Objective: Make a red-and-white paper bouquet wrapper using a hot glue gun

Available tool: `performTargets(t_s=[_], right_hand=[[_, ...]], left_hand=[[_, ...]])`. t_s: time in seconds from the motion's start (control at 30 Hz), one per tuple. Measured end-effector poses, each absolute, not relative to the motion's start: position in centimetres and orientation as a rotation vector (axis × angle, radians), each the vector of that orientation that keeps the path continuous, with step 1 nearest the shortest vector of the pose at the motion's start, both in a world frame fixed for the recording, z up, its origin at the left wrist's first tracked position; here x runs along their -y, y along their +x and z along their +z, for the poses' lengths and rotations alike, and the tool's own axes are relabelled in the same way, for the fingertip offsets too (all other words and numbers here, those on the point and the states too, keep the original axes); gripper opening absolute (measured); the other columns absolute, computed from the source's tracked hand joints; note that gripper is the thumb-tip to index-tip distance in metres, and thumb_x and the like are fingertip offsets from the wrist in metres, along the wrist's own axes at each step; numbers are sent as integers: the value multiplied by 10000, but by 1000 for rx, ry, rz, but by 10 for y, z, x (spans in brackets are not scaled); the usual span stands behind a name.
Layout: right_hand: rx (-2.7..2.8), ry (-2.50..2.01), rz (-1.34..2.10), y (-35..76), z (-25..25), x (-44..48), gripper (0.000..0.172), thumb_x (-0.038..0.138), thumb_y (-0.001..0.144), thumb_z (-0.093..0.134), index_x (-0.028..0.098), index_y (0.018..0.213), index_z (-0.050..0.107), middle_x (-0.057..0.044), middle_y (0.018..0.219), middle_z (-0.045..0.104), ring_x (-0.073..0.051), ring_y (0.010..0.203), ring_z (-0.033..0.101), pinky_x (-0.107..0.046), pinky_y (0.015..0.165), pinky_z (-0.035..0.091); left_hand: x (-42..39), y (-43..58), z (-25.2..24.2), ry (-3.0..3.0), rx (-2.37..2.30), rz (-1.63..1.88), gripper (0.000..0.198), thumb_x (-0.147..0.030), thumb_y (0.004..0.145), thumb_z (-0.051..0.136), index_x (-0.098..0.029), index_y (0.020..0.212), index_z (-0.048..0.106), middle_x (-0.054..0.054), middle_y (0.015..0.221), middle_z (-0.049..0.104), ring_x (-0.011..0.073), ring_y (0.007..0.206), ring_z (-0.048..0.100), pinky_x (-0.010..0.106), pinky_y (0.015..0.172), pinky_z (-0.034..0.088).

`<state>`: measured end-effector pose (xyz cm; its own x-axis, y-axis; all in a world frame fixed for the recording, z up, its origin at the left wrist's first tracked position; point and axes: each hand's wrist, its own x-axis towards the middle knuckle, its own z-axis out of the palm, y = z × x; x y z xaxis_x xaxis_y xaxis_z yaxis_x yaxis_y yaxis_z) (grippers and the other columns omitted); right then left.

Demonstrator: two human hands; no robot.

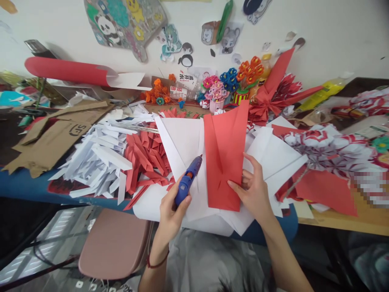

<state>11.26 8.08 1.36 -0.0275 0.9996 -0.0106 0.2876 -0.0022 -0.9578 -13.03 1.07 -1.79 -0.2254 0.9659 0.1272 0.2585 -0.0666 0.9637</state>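
Note:
A blue glue gun [187, 181] is gripped in my left hand [172, 207], its dark nozzle tilted up and to the right. My right hand [253, 188] pinches the right edge of a folded red paper sheet [226, 162] between thumb and fingers. The red sheet stands tall, creased down its length, just right of the nozzle. Behind and beneath lie large folded white paper sheets [179, 140], with another white sheet [275, 152] to the right of my right hand.
Heaps of folded white strips [100, 162] and red strips [146, 158] lie at left, beside torn cardboard [51, 142]. Crafted flowers [215, 89] and a red paper bloom [269, 101] line the back. Red-and-white paper pieces [331, 146] crowd the right. A pink stool [115, 243] stands below.

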Motion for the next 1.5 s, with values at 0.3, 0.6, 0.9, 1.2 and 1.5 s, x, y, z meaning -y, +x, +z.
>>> performTargets(t_s=[0.3, 0.6, 0.9, 1.2, 1.5], right_hand=[[1459, -1314, 1076, 114, 13, -87, 844, 433, 840, 752, 358, 1540, 288, -85, 1155, 738, -296, 972, 747, -495, 892, 612], [1523, -1249, 1054, 115, 11, -94, 860, 381, 854, 758, 330, 1568, 282, -61, 1130, 762, -275, 965, 760, -468, 875, 630], [1586, -1237, 1043, 116, 12, -97, 847, 343, 884, 721, 312, 1587, 249, -55, 1097, 770, -272, 961, 764, -460, 863, 637], [1879, -1404, 226, 110, 4, -91, 693, 254, 906, 692, 285, 1529, 389, -141, 1349, 610, -329, 1231, 616, -546, 1004, 547], [2493, -1125, 117, 104, 7, -97, 519, 225, 1027, 491, 253, 1539, 414, -58, 1568, 477, -242, 1487, 388, -502, 1201, 391]], left_hand=[[-11, -134, -20, 1432, -1503, 1291, 457, -363, 930, 658, -190, 1353, 635, 96, 1119, 753, 280, 1011, 700, 346, 872, 552], [-12, -134, -20, 1480, -1448, 1290, 492, -324, 955, 637, -204, 1427, 573, 97, 1212, 726, 241, 953, 701, 311, 830, 543], [-12, -135, -19, 1469, -1445, 1276, 497, -332, 959, 628, -206, 1436, 567, 99, 1229, 719, 252, 976, 697, 305, 815, 542], [-12, -134, -19, 1471, -1464, 1292, 498, -314, 959, 628, -210, 1442, 565, 90, 1246, 720, 252, 1008, 702, 309, 853, 552], [-11, -133, -20, 1439, -1489, 1280, 498, -332, 954, 627, -205, 1433, 578, 110, 1274, 711, 284, 1099, 688, 360, 928, 551]])
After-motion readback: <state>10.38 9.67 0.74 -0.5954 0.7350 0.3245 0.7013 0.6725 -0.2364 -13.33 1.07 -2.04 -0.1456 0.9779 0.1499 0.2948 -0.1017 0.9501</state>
